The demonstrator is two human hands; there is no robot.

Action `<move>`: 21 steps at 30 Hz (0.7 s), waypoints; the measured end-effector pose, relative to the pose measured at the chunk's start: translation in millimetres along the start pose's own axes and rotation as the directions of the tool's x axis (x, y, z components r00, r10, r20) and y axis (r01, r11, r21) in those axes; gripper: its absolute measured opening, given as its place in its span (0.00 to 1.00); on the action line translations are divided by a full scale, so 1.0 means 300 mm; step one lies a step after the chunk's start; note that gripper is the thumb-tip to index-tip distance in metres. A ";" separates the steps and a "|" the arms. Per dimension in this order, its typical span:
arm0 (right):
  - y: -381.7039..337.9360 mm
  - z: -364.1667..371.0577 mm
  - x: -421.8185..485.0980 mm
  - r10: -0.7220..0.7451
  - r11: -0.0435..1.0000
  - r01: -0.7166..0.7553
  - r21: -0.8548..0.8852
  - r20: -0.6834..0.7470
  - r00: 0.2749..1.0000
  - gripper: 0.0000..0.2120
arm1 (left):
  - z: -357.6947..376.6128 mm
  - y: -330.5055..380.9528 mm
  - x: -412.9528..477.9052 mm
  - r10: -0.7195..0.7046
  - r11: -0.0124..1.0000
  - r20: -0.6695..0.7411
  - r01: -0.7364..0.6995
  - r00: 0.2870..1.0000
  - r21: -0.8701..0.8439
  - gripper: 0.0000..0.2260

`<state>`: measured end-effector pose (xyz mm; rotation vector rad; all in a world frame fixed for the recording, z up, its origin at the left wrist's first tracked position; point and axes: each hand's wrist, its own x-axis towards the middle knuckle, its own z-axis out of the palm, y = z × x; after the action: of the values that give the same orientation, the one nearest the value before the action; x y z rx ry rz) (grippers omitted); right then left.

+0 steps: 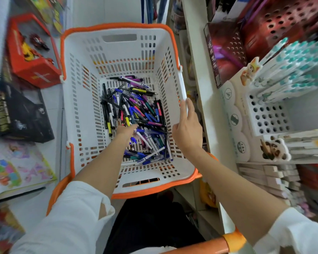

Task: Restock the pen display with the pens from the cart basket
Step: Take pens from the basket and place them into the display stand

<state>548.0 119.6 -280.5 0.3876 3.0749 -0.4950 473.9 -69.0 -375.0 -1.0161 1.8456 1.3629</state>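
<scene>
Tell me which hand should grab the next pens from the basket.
Left. The left hand is down among the pens in the basket; the right hand is up at its right rim, fingers straight.

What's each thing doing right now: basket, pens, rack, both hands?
basket: upright, partly filled.
pens: loose jumbled pile on the basket floor.
pen display: upper holes filled, lower holes empty.
left hand: down among the pens, grip hidden.
right hand: fingers straight, resting on the basket rim.
</scene>
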 end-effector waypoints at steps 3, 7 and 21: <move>0.003 0.003 0.003 -0.003 1.000 0.003 -0.001 0.002 1.000 0.36 | -0.036 -0.009 -0.003 -0.030 0.999 -0.007 0.030 1.000 0.012 0.36; 0.006 0.003 0.003 -0.009 1.000 0.009 0.006 0.000 1.000 0.35 | -0.073 -0.010 -0.023 -0.041 0.988 0.067 0.031 0.997 0.148 0.25; 0.007 -0.008 0.011 -0.021 0.992 0.022 0.122 -0.004 1.000 0.34 | -0.226 0.091 -0.350 0.116 0.947 0.361 -0.213 0.925 0.240 0.33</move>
<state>545.3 123.0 -279.1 0.3571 3.0639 -0.6866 501.5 -106.8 -256.0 -0.4523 1.8168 1.2394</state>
